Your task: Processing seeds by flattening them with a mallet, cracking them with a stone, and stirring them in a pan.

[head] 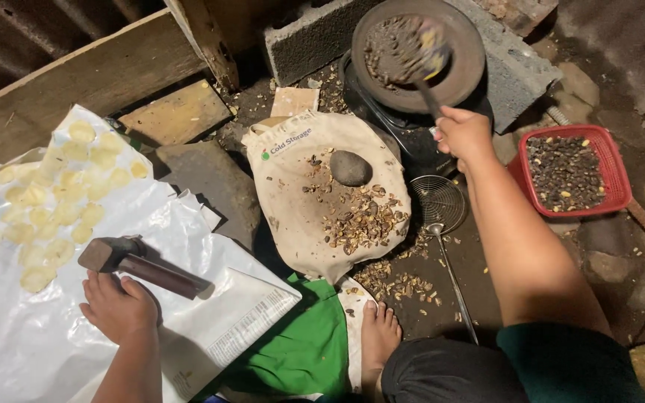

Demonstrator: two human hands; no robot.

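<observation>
pan (pixel 468 63) of dark nuts, red basket (pixel 612 173) of kernels

A dark-handled stirring spoon (pixel 428 71), gripped at its handle end, reached up into a round, shallow dark pan (pixel 417 52), its blurred head sitting among dark roasted seeds with a few yellow bits. The pan sat on a black stove beside grey concrete blocks. A heavy mallet (pixel 139 265) with a brown handle lay tilted on white plastic sheeting (pixel 31 328), just beside the resting fingers.
</observation>
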